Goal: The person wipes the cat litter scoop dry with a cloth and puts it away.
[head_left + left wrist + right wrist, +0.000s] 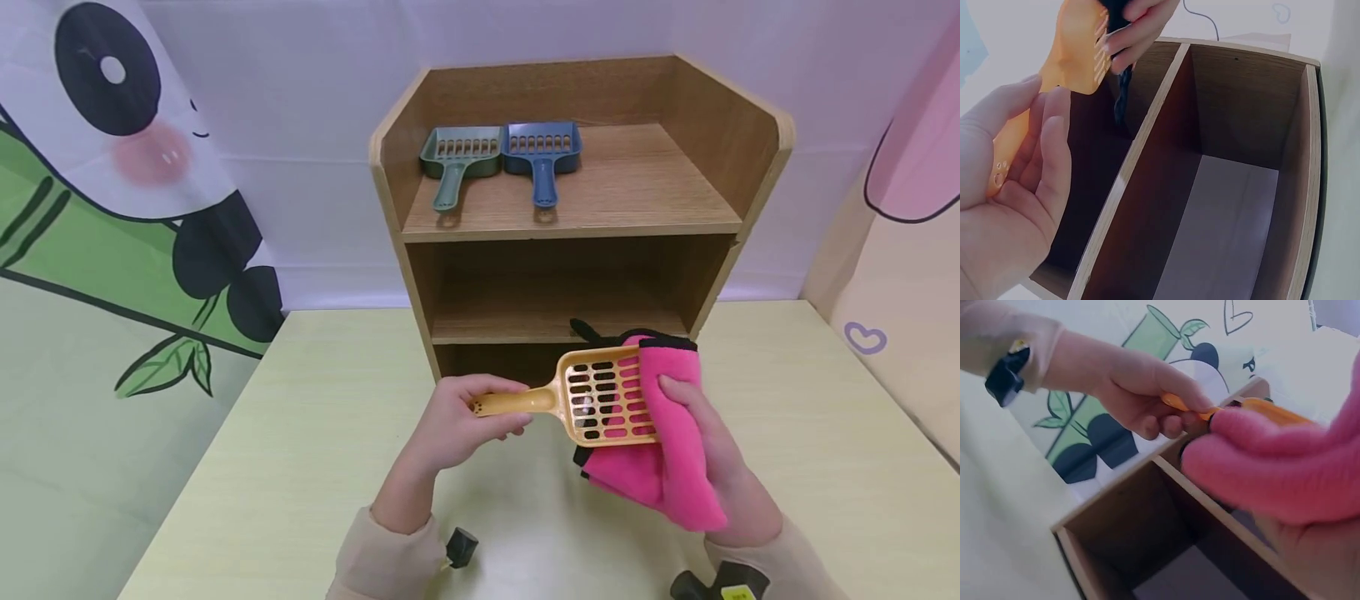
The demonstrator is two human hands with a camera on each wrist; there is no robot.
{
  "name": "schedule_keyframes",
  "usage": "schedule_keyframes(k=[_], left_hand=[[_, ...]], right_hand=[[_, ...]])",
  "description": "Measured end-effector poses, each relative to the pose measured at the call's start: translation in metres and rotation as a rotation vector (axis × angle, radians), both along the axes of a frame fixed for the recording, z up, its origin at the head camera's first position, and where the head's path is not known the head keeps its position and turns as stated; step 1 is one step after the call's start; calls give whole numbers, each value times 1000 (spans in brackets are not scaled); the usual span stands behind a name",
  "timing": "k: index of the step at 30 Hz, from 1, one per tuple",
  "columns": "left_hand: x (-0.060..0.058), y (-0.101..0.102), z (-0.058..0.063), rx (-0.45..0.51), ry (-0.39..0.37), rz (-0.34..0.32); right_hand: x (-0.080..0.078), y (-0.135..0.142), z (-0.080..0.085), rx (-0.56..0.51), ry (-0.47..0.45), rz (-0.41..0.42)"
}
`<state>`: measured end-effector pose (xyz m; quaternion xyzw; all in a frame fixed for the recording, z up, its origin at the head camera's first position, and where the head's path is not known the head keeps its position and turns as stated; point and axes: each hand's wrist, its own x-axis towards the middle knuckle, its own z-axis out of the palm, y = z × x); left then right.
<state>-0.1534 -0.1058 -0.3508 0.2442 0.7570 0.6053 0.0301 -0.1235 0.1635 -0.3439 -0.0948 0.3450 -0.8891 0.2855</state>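
Note:
A yellow-orange slotted litter scoop point(600, 396) is held up in front of the shelf, its handle to the left. My left hand point(457, 421) grips the handle between thumb and fingers, as the left wrist view also shows with the orange scoop point(1075, 47). Around the scoop's right end lies a pink cloth point(678, 442) with black edging. My right hand point(723, 467) holds the cloth against the scoop, thumb in front; its other fingers are hidden behind. In the right wrist view the pink cloth point(1260, 469) covers much of the scoop.
A wooden shelf unit point(570, 233) stands at the back of the pale table point(337, 433). On its top tier sit a green litter scoop point(461, 158) and a blue litter scoop point(543, 154), side by side at the left. Printed cloth point(300, 125) hangs behind.

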Motion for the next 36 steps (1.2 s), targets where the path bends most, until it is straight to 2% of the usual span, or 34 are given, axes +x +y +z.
schedule_keyframes(k=[2,4,8,12,15,19,21,23,25,26,30,32,36], left_hand=[[0,0,0,-5,2,1],[0,0,0,-13,4,4],[1,0,1,-43,39,24],[3,-1,5,-68,101,41],[4,-2,7,-72,136,59],[4,-2,8,-81,147,94],[5,-1,7,-92,153,103],[5,0,6,-104,166,109],[5,2,5,-110,193,112],[5,3,4,-112,211,113],[5,6,1,-129,306,118],[6,8,0,-143,342,116],[8,13,0,-170,419,108]], right_hand=[[-2,6,-1,192,-53,-104],[-5,8,-2,348,1,-213],[-8,8,-5,479,121,-356],[-7,8,-5,527,124,-432],[-6,11,-3,521,108,-527],[-4,17,-3,434,194,-666],[-3,18,-4,386,257,-700],[0,15,-5,401,315,-725],[2,9,-5,499,410,-732],[3,6,-5,593,477,-730],[4,-8,-6,1029,824,-728],[3,-11,-10,1184,1004,-731],[0,-14,-19,1324,1285,-757]])
